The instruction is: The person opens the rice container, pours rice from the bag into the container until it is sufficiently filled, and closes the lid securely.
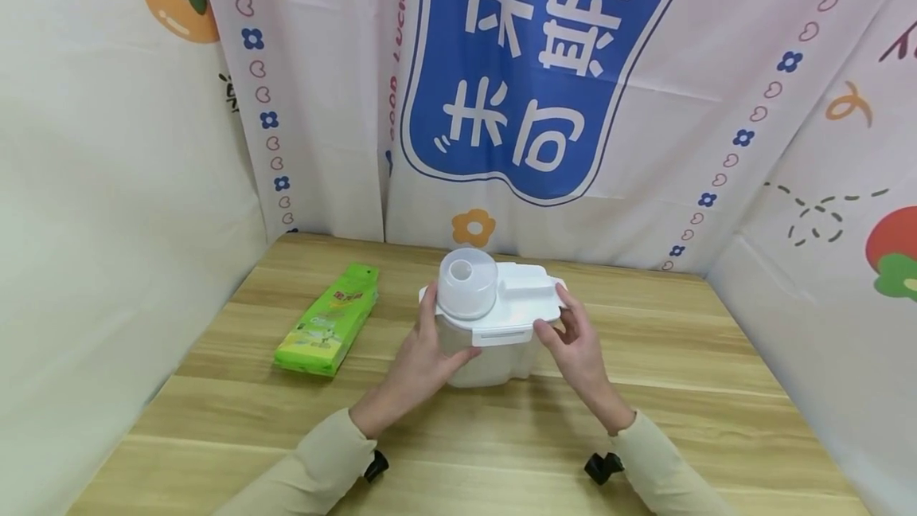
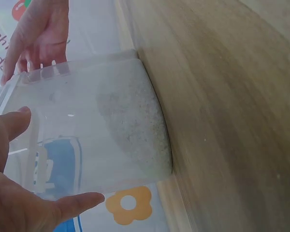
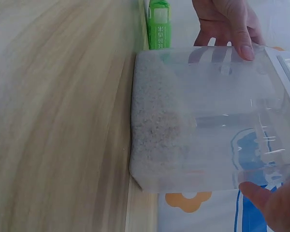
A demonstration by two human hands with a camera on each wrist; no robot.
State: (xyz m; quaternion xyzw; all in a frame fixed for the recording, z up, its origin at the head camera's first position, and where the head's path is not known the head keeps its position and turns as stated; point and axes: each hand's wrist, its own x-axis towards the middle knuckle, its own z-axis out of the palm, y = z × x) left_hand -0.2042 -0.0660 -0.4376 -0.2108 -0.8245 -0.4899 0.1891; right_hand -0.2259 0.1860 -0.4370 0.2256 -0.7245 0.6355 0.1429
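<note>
A translucent plastic storage container (image 1: 487,369) stands upright on the table, with a white lid (image 1: 526,310) on top. A clear round cup (image 1: 466,285) sits on the lid's left part, beside a raised white handle. Pale, rice-like grains (image 3: 157,121) fill the bottom of the container, as the right wrist view shows. My left hand (image 1: 423,353) grips the container's left side just under the lid, thumb across the front. At the right end, my right hand (image 1: 580,345) holds the lid's edge, its thumb at the front corner and its fingers at the side.
A green and yellow packet (image 1: 329,321) lies on the wooden table (image 1: 680,365) to the left of the container. Printed white cloth (image 1: 337,102) hangs behind the table and along both sides.
</note>
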